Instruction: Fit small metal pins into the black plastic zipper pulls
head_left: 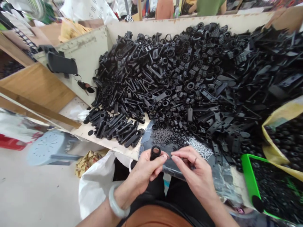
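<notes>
Bright, even light with soft shadows. The black parts pile (189,72) shows dull glints. Edges bend and blur, worst right of it.

We see a pale floor (35,195) on the left, with a grey plastic stool (47,151) standing on it. Beside it, wooden boards (38,85) edge the tabletop (111,143).

Part: black plastic piece (155,152), ring-shaped end up, upright.
Hold: pinched in left hand (145,171) fingertips, at table's near edge.
Neighbour: right hand (194,171) fingertips just beside it.
</notes>
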Demonstrator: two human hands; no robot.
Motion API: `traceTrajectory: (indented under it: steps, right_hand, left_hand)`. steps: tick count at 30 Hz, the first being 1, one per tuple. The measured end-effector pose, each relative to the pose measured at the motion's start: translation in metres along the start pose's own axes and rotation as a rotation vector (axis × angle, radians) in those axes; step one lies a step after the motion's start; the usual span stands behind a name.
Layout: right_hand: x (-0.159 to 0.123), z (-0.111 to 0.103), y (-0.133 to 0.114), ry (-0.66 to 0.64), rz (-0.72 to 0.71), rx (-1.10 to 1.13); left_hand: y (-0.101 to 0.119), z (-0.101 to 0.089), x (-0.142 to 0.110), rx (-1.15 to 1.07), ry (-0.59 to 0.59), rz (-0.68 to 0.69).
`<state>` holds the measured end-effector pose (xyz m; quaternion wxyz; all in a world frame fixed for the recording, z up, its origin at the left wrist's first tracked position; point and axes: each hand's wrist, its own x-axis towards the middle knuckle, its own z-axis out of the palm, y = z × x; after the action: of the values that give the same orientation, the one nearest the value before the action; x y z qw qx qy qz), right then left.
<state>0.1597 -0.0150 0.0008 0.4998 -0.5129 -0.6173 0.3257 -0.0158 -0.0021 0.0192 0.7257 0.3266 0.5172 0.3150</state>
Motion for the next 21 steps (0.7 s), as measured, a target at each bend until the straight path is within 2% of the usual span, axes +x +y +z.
traceTrajectory:
  steps: [13, 21]
  right_hand:
    - [-0.012, 0.001, 0.001, 0.005, -0.047, 0.003]
    - [-0.016, 0.001, 0.0, -0.001, -0.058, -0.012]
  left_hand:
    - [-0.007, 0.007, -0.012, -0.128, -0.005, -0.004]
    - [-0.013, 0.01, -0.013, -0.198, 0.0, -0.055]
